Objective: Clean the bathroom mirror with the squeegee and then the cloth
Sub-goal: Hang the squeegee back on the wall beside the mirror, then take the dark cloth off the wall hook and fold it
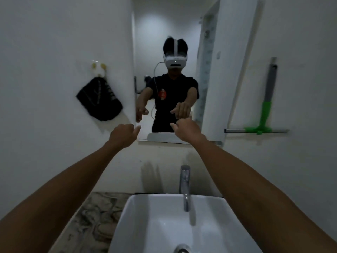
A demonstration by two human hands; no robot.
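Item count, head view:

- Mirror [169, 33]: one, mounted on the wall above the sink.
- Squeegee [264, 115]: one, green and grey, hanging on the wall to the right of the mirror.
- Cloth [99, 100]: one, dark, hanging to the left of the mirror.
- Wall hook [98, 67]: one fitting, carrying the cloth; the number of prongs cannot be told.
- Sink [145, 225]: one, white, at the bottom edge of the view.
- Tap [185, 185]: one, chrome, at the rear edge of the sink.
- Hands: two, left hand [124, 135] and right hand [187, 129], both empty, each repeated once as a reflection in the mirror.
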